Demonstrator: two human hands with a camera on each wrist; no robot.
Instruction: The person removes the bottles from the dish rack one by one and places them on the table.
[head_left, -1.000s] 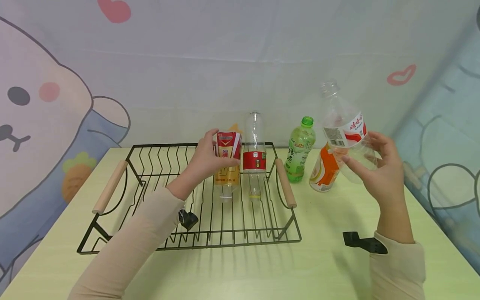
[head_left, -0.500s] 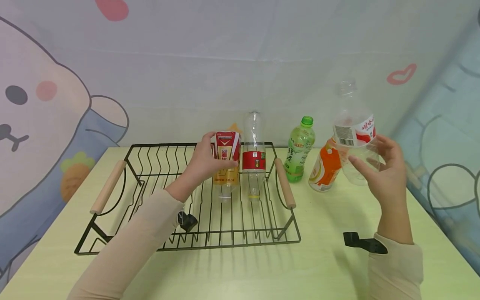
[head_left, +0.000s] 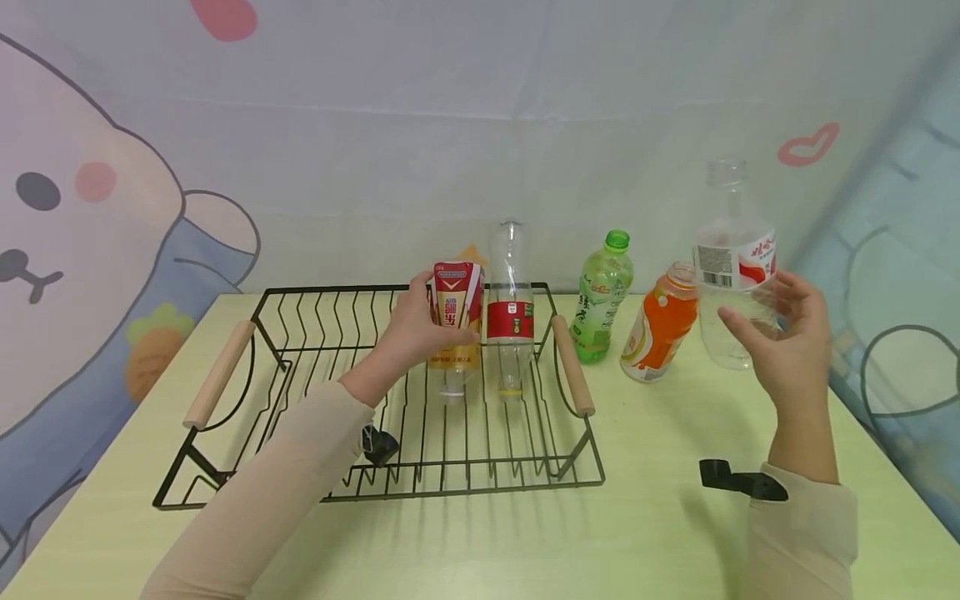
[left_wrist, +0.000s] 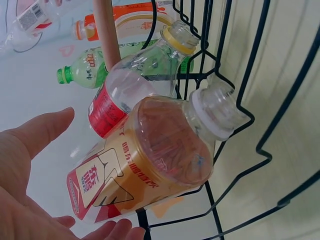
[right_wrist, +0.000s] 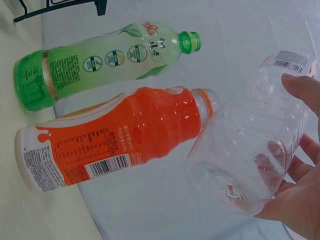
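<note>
In the head view my left hand [head_left: 417,327] is around a red-and-yellow labelled plastic bottle [head_left: 455,321], which stands neck down in a black wire rack [head_left: 467,462]. The left wrist view shows the thumb [left_wrist: 52,127] spread away from this bottle and the fingers [left_wrist: 117,232] near its base. Beside it, a clear bottle with a red label [head_left: 510,321] also stands neck down. At the right, my right hand [head_left: 798,350] grips a large clear bottle [right_wrist: 245,145] with a white-and-red label. Its open neck points up, and its base is raised off the table.
Between the rack and my right hand stand a green bottle [head_left: 602,296] and an orange bottle [head_left: 660,325], both uncapped, on the pale table [head_left: 637,517]. Wooden handles [head_left: 573,367] flank the rack. A printed curtain [head_left: 360,150] hangs behind.
My right hand has moved right with the large clear bottle, which now stands straighter and no longer overlaps most of the orange bottle. The left hand stays near the red-and-yellow bottle.
</note>
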